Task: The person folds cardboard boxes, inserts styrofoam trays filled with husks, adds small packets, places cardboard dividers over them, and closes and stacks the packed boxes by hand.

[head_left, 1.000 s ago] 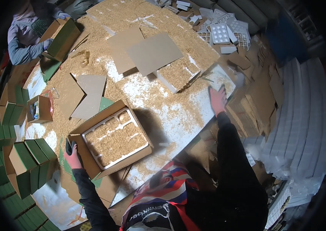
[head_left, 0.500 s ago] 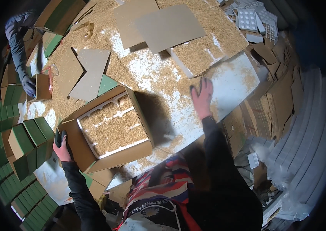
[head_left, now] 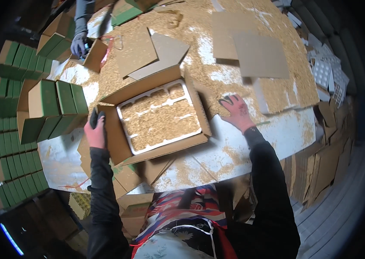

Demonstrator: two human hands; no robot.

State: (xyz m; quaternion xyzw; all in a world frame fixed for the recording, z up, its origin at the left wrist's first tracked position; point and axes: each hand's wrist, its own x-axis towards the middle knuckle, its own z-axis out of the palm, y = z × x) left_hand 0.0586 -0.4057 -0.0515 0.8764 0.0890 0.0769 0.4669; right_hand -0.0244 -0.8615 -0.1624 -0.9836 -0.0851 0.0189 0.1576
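An open cardboard carton (head_left: pixel 119 137) stands tilted in view on the table before me. Inside it lies a white moulded tray (head_left: pixel 166 143), its cells heaped with tan shavings. My left hand (head_left: pixel 95 131), in a pink glove with dark fingertips, grips the carton's left wall at its edge. To the right of the carton, apart from it, my right hand (head_left: pixel 238 115) is spread low over the shavings on the table, with nothing held. Whether its fingers touch the surface I cannot tell.
Grey-brown cardboard sheets (head_left: pixel 262 54) partly cover another shavings-filled tray (head_left: pixel 292 93). More sheets (head_left: pixel 137 52) lie behind the carton. Green-and-brown boxes (head_left: pixel 44 99) stand at left. A co-worker's gloved hand (head_left: pixel 79 45) is at a box, far left. Flattened cartons (head_left: pixel 316 172) are stacked at right.
My view has swung left, so the scene sits farther right. My right hand has come away from the shavings-filled tray toward the carton. My left hand still holds the carton.
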